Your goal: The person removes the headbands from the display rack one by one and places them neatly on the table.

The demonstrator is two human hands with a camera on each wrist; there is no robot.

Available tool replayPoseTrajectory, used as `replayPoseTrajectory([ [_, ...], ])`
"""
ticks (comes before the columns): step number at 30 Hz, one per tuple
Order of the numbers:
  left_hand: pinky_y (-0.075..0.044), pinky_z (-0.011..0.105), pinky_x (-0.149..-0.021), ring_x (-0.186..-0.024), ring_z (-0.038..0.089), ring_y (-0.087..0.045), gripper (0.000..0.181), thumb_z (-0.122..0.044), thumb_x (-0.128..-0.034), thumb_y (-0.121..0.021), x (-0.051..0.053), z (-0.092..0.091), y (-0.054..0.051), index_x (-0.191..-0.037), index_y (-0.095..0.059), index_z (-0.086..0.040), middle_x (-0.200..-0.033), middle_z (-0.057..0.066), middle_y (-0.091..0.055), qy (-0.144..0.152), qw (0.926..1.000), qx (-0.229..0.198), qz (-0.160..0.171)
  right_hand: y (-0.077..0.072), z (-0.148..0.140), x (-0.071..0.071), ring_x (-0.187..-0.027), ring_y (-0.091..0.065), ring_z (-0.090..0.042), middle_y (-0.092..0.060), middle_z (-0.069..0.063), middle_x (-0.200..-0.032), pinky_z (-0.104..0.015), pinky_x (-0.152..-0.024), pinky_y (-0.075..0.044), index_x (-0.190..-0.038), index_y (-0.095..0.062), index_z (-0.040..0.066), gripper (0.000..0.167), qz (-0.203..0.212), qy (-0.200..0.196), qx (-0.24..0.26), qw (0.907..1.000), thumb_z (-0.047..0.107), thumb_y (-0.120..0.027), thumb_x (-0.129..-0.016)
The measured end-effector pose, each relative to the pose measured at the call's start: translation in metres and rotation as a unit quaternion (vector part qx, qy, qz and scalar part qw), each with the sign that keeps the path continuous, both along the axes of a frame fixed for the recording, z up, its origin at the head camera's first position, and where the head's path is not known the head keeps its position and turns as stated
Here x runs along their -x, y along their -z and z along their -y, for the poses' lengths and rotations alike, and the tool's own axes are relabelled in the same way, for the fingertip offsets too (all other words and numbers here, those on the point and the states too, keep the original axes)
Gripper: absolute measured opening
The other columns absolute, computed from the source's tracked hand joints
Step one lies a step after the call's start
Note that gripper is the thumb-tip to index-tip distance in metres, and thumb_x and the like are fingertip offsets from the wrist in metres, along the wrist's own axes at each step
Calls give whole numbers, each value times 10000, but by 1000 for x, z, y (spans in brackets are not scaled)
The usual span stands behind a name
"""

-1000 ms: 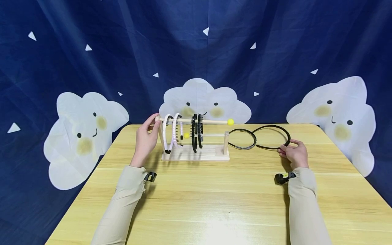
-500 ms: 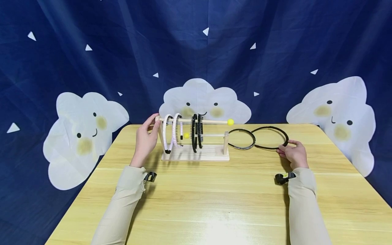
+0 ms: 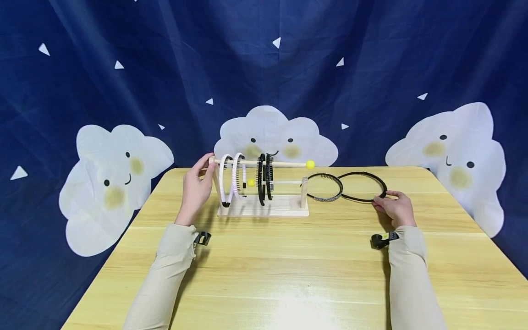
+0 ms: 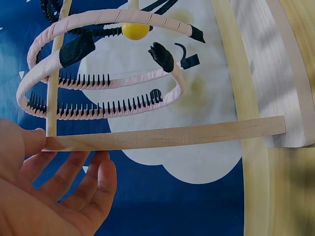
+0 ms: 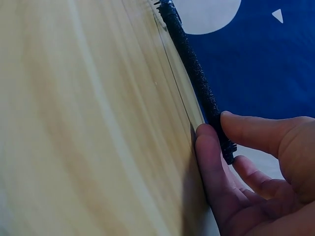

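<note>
Slightly leftward and down across the head view, the black headband [image 5: 197, 76] has moved since a second ago, along with the right hand [image 3: 396, 208] holding it. That hand's grip is clamped on one end of the headband, thumb opposite fingers. The black headband sits to the right of the wooden rack [image 3: 284, 212], near the far edge of the surface [image 3: 305, 266]; whether it rests there or is lifted is hard to tell. Between it and the rack is a silver-flecked headband [image 3: 326, 200], its outline meeting the black one's; touching or not, I cannot say.

The left hand [image 3: 195, 190] has its grip clamped at the top of the rack's tall upright [image 4: 162, 135], thumb above, fingers below. Two pale pink headbands [image 4: 113, 17] hang on the upper rod [image 3: 288, 164] nearest that upright, with two black toothed bands [image 3: 261, 183] farther right. Behind everything hangs a blue curtain [image 3: 264, 55] with white clouds.
</note>
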State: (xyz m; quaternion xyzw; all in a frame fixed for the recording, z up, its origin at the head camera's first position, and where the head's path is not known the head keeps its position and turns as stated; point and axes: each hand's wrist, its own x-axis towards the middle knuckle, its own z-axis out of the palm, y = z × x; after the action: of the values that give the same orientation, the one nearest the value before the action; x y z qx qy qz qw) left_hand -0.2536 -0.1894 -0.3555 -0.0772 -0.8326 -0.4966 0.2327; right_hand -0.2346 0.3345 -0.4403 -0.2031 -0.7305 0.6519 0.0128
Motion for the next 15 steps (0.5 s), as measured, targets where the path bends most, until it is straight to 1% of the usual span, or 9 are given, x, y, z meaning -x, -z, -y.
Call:
replayPoseTrajectory([
  [6, -505, 441, -970, -1117, 353, -655, 386, -255, -1066, -568, 0, -1, -1, -1416, -613, -100, -1262, 196, -684, 9, 10000, -23, -25, 1, 0, 0, -671, -703, 12, -664, 170, -694, -181, -706, -586, -1594, -140, -66, 769, 66, 26, 41, 10000, 78, -614, -1006],
  [8, -504, 457, -967, -1113, 361, -655, 389, -253, -1066, -569, 0, -1, 0, -1418, -610, -92, -1259, 201, -684, 12, 10000, -29, -32, 0, 0, 0, -672, -704, 10, -669, 171, -696, -182, -705, -586, -1596, -139, -66, 772, 83, 6, 34, 10000, 83, -615, -1007],
  [15, -503, 446, -933, -1102, 357, -659, 402, -253, -1067, -565, 1, 0, 1, -1425, -599, -74, -1262, 190, -686, 11, 10000, -13, -6, -1, 0, -1, -658, -697, 15, -673, 178, -686, -175, -684, -580, -1589, -175, -77, 774, 105, -38, -76, 9999, 107, -638, -996],
])
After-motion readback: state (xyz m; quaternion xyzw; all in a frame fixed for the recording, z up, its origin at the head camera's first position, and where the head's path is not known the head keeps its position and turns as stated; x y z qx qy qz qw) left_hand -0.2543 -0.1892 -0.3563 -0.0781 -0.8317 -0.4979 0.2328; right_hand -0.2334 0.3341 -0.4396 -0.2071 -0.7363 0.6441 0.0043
